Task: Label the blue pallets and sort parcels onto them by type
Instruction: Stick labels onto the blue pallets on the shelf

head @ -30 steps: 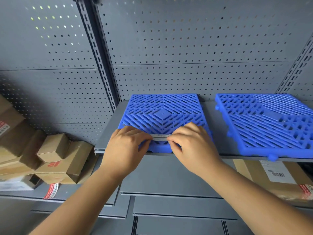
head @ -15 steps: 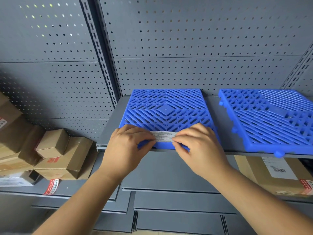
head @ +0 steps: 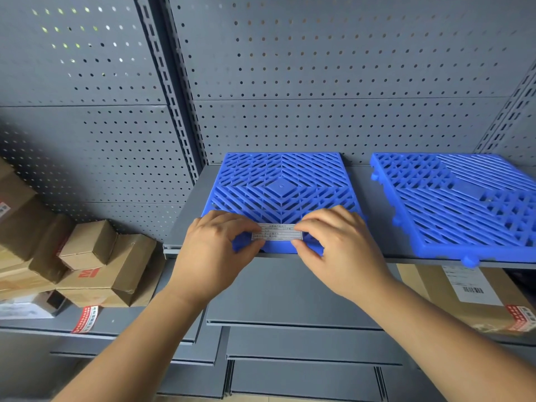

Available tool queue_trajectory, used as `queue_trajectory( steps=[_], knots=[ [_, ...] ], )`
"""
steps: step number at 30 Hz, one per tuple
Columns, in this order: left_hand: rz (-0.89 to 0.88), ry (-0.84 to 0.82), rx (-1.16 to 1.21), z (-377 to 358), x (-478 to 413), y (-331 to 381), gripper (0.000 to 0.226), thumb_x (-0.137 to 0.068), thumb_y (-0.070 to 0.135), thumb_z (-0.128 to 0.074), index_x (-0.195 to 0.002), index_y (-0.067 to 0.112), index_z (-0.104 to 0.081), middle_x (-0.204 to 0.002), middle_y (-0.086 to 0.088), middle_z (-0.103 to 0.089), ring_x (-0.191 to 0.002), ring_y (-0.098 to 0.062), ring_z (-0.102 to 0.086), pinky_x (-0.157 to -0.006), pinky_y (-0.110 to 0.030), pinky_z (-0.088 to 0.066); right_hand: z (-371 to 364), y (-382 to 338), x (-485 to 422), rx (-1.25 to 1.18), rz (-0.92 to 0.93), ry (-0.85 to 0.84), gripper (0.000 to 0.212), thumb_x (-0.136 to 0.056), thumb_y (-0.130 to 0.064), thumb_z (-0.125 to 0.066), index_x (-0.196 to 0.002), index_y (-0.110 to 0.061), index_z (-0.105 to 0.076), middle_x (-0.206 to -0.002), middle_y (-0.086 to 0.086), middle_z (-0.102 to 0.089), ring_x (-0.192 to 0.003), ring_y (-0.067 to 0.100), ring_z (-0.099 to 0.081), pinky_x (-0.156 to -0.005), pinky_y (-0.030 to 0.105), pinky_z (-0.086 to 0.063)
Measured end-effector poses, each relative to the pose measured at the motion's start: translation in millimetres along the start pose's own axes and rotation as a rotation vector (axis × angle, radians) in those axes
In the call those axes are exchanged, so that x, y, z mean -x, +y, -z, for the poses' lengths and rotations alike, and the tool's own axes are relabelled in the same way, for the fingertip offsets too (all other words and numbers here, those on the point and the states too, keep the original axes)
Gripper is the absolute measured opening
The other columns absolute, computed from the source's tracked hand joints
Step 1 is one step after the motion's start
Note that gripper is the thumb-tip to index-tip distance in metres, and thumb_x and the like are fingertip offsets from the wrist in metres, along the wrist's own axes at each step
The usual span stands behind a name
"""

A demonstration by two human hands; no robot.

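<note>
Both hands are up at the front edge of the left blue pallet (head: 281,190). The left hand (head: 214,250) pinches the left end of a white label (head: 277,232) between forefinger and thumb, and the right hand (head: 342,250) pinches the right end the same way, with the strip held flat between them along the pallet's front rim. The fingers cover both ends of the label, and its printed lines are too small to read. It looks to be touching the plastic, though the fingers hide too much to say whether it is stuck down. The pallet lies flat on a grey metal shelf (head: 374,224), its far edge close to the perforated back panel (head: 319,82). A second blue pallet (head: 464,204) lies on the same shelf to the right, apart from the first and cut off by the frame edge. Beneath it a brown parcel (head: 420,285) with a barcode sticker is partly hidden under the shelf. Down to the left, cardboard boxes (head: 87,245) are heaped on a lower shelf, several of them cropped.
</note>
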State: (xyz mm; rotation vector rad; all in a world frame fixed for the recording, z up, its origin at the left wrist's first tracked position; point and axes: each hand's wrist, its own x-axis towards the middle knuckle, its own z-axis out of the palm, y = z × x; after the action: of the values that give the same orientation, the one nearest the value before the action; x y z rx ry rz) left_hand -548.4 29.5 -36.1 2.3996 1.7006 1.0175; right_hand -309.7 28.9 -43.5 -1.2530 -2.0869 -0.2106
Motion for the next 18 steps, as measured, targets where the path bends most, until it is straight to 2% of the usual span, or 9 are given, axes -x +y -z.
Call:
queue_trajectory(
  steps=[5,8,11,15,18],
  knots=[
    [-0.002,0.044,-0.029,-1.5,-4.2,15.8,0.033,-0.083,0.053,-0.059,-0.1,0.03,-0.076,-0.098,0.016,-0.073,-0.092,-0.016,-0.064,-0.081,-0.03,-0.042,12.7,8.7,-6.9,0.005,-0.051,0.026,0.026,-0.09,-0.036,-0.061,-0.1,-0.017,-0.075,-0.098,-0.004,-0.072,-0.087,0.027,-0.063,-0.078,0.044,-0.053],
    [0.009,0.051,-0.008,-7.3,-11.3,28.9,0.036,-0.086,0.05,-0.062,-0.112,0.027,-0.074,-0.105,0.012,-0.072,-0.099,-0.019,-0.065,-0.088,-0.039,-0.051,20.1,16.5,-6.6,0.019,-0.081,0.031,0.029,-0.09,-0.037,-0.06,-0.103,-0.015,-0.074,-0.1,-0.003,-0.073,-0.09,0.028,-0.064,-0.079,0.045,-0.054],
    [0.002,0.069,0.004,-14.1,-19.6,47.4,0.04,-0.088,0.049,-0.06,-0.116,0.024,-0.072,-0.115,0.007,-0.07,-0.107,-0.023,-0.065,-0.092,-0.048,-0.052,29.3,26.9,-3.6,0.051,-0.121,0.032,0.03,-0.09,-0.037,-0.06,-0.106,-0.015,-0.074,-0.103,-0.003,-0.074,-0.094,0.028,-0.065,-0.082,0.044,-0.054],
    [-0.013,0.068,0.001,-23.6,-30.2,79.4,0.044,-0.089,0.052,-0.057,-0.121,0.025,-0.068,-0.122,0.006,-0.065,-0.111,-0.026,-0.062,-0.094,-0.049,-0.051,47.0,43.5,5.0,0.112,-0.175,0.016,0.034,-0.09,-0.041,-0.058,-0.11,-0.017,-0.072,-0.107,-0.003,-0.073,-0.094,0.03,-0.064,-0.082,0.045,-0.052],
    [-0.024,0.043,-0.034,-32.4,-37.7,106.0,0.048,-0.089,0.055,-0.052,-0.127,0.026,-0.065,-0.125,0.005,-0.06,-0.112,-0.027,-0.058,-0.094,-0.049,-0.049,63.8,56.8,12.5,0.168,-0.227,-0.034,0.039,-0.089,-0.045,-0.057,-0.118,-0.021,-0.069,-0.117,-0.005,-0.071,-0.104,0.03,-0.062,-0.088,0.044,-0.051]
  ],
)
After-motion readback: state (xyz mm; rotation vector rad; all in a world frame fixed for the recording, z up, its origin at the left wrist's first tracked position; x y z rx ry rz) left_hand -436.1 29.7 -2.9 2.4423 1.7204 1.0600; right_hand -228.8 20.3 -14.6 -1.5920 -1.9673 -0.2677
